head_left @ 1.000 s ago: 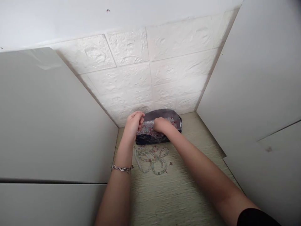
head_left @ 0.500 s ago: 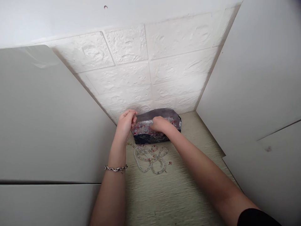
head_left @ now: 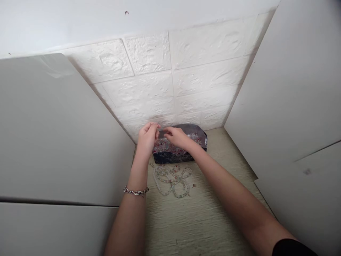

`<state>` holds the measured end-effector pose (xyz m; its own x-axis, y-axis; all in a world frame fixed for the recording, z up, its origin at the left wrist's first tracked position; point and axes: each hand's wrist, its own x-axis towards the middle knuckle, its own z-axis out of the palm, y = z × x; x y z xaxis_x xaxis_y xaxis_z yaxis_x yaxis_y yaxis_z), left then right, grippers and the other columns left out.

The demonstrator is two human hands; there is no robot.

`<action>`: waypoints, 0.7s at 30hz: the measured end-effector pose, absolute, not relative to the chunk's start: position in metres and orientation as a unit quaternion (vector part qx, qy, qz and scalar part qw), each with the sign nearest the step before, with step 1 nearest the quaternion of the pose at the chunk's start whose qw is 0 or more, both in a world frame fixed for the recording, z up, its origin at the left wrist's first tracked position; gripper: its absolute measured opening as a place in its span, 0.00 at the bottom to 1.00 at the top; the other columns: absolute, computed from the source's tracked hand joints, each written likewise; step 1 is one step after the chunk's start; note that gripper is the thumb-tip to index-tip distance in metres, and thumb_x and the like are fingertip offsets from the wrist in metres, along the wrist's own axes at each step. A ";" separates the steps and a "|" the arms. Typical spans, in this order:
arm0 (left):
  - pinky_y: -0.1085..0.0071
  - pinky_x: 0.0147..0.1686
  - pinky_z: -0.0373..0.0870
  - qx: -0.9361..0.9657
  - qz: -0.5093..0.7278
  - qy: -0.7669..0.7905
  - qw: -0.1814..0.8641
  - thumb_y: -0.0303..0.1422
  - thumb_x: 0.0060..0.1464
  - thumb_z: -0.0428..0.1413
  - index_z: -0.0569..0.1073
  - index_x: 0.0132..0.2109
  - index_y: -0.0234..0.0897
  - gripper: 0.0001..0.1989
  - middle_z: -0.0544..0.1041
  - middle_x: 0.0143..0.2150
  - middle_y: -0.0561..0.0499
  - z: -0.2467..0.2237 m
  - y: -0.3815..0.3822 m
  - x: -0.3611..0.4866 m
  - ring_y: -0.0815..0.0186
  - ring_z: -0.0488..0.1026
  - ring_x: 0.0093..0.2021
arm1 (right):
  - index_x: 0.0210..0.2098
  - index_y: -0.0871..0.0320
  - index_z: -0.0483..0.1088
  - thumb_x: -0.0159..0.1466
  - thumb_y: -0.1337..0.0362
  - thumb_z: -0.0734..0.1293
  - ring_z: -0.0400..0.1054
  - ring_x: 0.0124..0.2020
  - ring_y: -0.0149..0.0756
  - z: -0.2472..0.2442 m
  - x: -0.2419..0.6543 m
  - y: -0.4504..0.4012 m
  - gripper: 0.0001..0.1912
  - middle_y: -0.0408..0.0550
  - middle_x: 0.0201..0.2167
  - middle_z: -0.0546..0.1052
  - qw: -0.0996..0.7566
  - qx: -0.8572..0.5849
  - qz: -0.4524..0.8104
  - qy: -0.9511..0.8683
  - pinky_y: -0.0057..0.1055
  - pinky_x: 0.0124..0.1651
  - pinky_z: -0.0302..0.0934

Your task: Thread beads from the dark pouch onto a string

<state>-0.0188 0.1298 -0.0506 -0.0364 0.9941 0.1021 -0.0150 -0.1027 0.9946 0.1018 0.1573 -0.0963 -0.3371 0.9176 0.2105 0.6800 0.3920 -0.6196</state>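
— Where is the bag (head_left: 170,157)?
— In the frame's centre. It seems soft; better to hold its edge.
— And the grip?
— The left hand (head_left: 147,138) and right hand (head_left: 176,137) curl near its left end; whether they pinch something, I cannot tell.
— The strands (head_left: 181,196) below?
— Probably light, flexible; best taken by one loop.
— The beads (head_left: 163,147) inside?
— Tiny, maybe slippery.

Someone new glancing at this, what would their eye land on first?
Likely the dark pouch of colourful beads by the white brick-patterned wall, left hand at its left end, right hand over it. In front, beaded strands lie in loops. A silver chain bracelet circles the left forearm.
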 end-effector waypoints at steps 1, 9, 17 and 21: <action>0.80 0.11 0.43 0.514 0.540 0.479 0.464 0.32 0.44 0.49 0.64 0.24 0.35 0.05 0.55 0.12 0.60 -0.050 0.130 -0.019 0.79 0.48 0.11 | 0.47 0.62 0.62 0.60 0.68 0.55 0.61 0.46 0.30 -0.096 0.105 0.158 0.16 0.50 0.46 0.68 0.277 -0.508 0.200 -0.791 0.22 0.46 0.52; 0.80 0.11 0.43 0.517 0.546 0.479 0.452 0.32 0.44 0.48 0.64 0.24 0.35 0.05 0.55 0.12 0.59 -0.053 0.131 -0.016 0.78 0.48 0.11 | 0.39 0.63 0.69 0.56 0.74 0.56 0.64 0.42 0.35 -0.090 0.131 0.160 0.15 0.53 0.40 0.71 0.106 -0.580 0.165 -0.791 0.24 0.44 0.54; 0.80 0.11 0.43 0.507 0.591 0.461 0.425 0.31 0.44 0.48 0.63 0.24 0.35 0.05 0.54 0.12 0.59 -0.057 0.129 -0.011 0.78 0.48 0.12 | 0.36 0.66 0.70 0.53 0.74 0.59 0.66 0.39 0.40 -0.080 0.116 0.148 0.13 0.57 0.38 0.72 -0.026 -0.585 0.199 -0.786 0.28 0.38 0.58; 0.80 0.11 0.43 0.510 0.594 0.455 0.424 0.31 0.44 0.48 0.64 0.25 0.35 0.05 0.54 0.13 0.60 -0.057 0.129 -0.012 0.78 0.47 0.12 | 0.41 0.65 0.68 0.53 0.73 0.59 0.64 0.42 0.40 -0.086 0.112 0.147 0.16 0.58 0.42 0.69 -0.011 -0.580 0.196 -0.791 0.28 0.41 0.57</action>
